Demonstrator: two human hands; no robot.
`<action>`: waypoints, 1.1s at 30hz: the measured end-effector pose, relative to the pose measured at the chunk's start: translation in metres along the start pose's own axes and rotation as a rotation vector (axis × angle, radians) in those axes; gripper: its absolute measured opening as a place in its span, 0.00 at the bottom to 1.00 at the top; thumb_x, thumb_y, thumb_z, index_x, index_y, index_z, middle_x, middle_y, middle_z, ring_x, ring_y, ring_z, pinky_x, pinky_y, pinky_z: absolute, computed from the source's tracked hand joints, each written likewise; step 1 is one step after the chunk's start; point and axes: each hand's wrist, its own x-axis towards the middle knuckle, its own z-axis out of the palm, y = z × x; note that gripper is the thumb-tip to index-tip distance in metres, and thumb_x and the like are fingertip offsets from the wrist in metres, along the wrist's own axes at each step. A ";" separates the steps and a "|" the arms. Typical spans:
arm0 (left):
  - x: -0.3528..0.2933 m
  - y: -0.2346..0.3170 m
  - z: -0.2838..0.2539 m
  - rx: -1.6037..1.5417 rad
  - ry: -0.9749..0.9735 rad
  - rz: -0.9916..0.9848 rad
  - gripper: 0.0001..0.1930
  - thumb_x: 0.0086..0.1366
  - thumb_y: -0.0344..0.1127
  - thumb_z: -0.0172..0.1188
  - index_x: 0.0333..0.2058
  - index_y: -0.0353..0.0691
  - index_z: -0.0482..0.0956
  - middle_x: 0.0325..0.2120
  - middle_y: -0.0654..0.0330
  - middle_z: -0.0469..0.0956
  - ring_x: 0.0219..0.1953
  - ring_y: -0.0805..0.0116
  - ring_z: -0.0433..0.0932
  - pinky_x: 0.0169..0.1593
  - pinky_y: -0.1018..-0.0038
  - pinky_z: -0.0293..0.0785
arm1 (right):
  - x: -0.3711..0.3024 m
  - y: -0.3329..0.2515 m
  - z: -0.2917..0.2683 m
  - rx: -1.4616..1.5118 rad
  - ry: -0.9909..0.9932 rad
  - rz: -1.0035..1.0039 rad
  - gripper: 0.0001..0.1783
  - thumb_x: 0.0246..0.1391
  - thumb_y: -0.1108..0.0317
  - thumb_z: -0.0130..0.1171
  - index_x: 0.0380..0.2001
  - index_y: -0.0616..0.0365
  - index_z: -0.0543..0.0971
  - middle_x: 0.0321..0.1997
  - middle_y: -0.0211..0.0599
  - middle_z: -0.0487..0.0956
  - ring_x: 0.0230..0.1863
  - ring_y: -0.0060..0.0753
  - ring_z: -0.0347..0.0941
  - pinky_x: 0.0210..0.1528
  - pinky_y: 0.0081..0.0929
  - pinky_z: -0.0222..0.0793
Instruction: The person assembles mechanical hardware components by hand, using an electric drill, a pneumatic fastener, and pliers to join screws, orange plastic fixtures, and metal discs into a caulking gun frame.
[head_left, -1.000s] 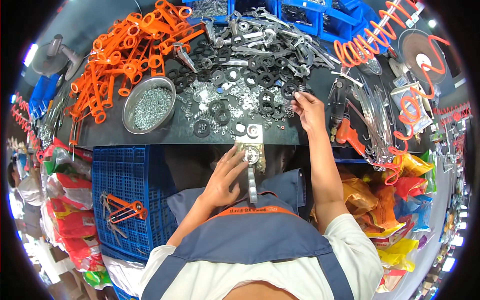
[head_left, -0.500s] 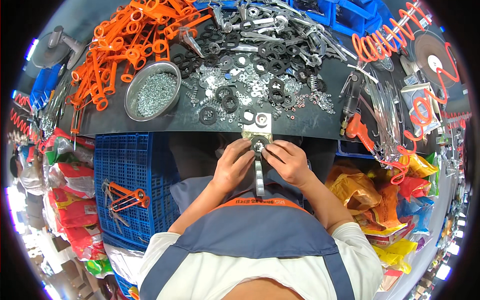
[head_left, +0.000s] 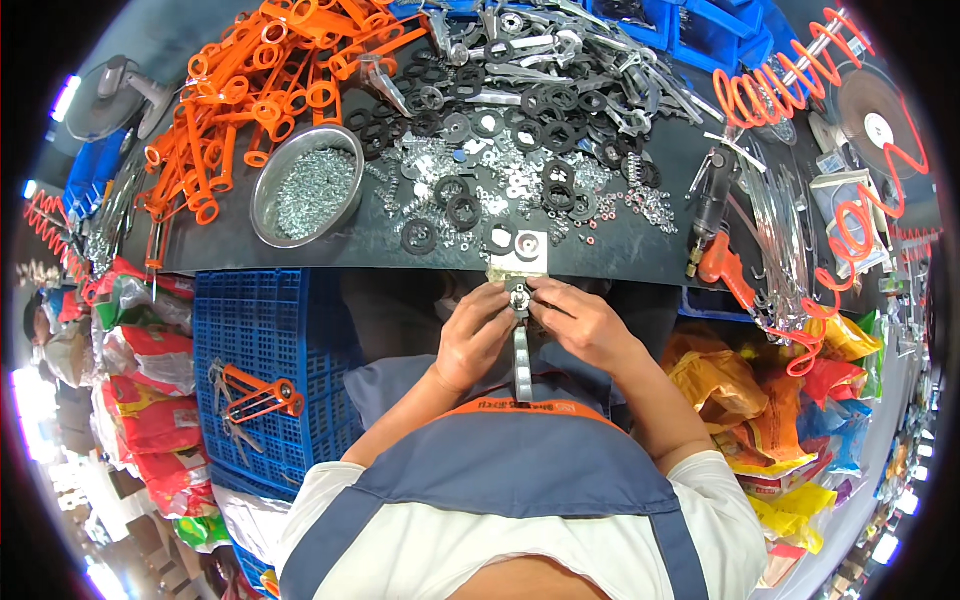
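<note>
A silver metal lever with a round head points toward me just off the table's front edge. My left hand pinches the head from the left, fingers closed. From the other side, the closed fingers of my right hand press on the same head. Small metal parts show between the fingertips, too small to name. Just beyond the hands, a pale metal plate sits at the edge with a round fitting on it. A black ring lies against its left side.
A steel bowl of small metal parts stands left, beside piled orange frames. Black rings, springs and metal levers cover the table's middle. At right are an orange-handled power tool and coiled red hose. A blue crate stands below left.
The black ring seen around the lever's head no longer shows clearly there; bare metal parts show instead. My fingertips have drawn closer together over the head. The view has shifted slightly.
</note>
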 end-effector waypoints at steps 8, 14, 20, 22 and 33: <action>0.017 -0.013 -0.020 -0.164 -0.189 0.051 0.08 0.47 0.26 0.66 0.27 0.40 0.78 0.35 0.58 0.77 0.46 0.56 0.77 0.62 0.50 0.57 | -0.011 -0.009 0.007 -0.036 0.118 0.010 0.19 0.34 0.80 0.61 0.37 0.66 0.78 0.44 0.44 0.75 0.50 0.47 0.74 0.49 0.37 0.74; 0.135 -0.127 -0.101 0.343 0.140 -0.142 0.07 0.54 0.34 0.60 0.30 0.38 0.78 0.30 0.50 0.77 0.37 0.49 0.76 0.39 0.59 0.72 | -0.022 -0.019 -0.004 -0.051 0.489 0.386 0.15 0.45 0.83 0.54 0.39 0.65 0.78 0.43 0.46 0.77 0.40 0.40 0.77 0.42 0.29 0.74; 0.211 -0.308 -0.121 0.762 -0.494 -1.126 0.53 0.45 0.50 0.73 0.63 0.42 0.48 0.53 0.40 0.68 0.56 0.48 0.69 0.54 0.61 0.70 | -0.034 -0.036 0.015 0.097 0.447 0.513 0.13 0.46 0.83 0.53 0.37 0.64 0.78 0.38 0.44 0.77 0.31 0.36 0.77 0.35 0.27 0.73; 0.222 -0.316 -0.113 0.796 -0.576 -1.058 0.51 0.45 0.41 0.72 0.63 0.45 0.47 0.53 0.39 0.67 0.56 0.45 0.68 0.55 0.61 0.70 | -0.037 -0.042 0.017 0.086 0.424 0.503 0.13 0.46 0.83 0.54 0.37 0.64 0.78 0.37 0.44 0.77 0.32 0.36 0.77 0.35 0.27 0.73; 0.183 -0.255 -0.289 0.838 -0.842 -0.770 0.37 0.39 0.31 0.71 0.53 0.43 0.68 0.37 0.48 0.80 0.42 0.55 0.79 0.42 0.62 0.75 | -0.075 -0.038 0.021 0.097 0.284 0.570 0.12 0.44 0.81 0.57 0.36 0.64 0.78 0.34 0.42 0.78 0.31 0.38 0.77 0.34 0.28 0.73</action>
